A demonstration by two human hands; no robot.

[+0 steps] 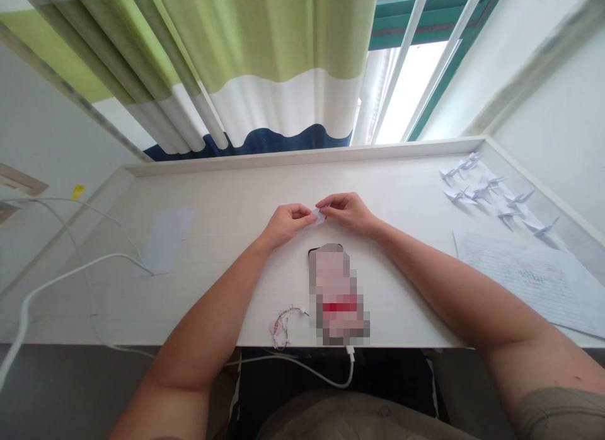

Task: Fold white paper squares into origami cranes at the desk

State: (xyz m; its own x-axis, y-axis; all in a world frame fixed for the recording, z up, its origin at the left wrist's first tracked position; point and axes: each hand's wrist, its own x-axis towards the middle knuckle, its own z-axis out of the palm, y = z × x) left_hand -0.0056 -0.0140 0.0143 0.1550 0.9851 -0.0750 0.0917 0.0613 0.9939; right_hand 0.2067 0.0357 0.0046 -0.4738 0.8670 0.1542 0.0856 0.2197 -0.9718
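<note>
Between my two hands is a small folded piece of white paper, held just above the middle of the white desk. My left hand pinches its left side between thumb and fingers. From the right, my right hand pinches its upper right part with the fingertips. Fingers cover much of the paper, so its exact folded shape is hard to make out. Right below my hands lies a phone, its screen blurred out.
Several folded paper cranes stand at the desk's back right. Written sheets lie in front of them. Blank paper pieces lie on the left beside a white cable. A beaded strap rests by the phone, which has a charging cable plugged in.
</note>
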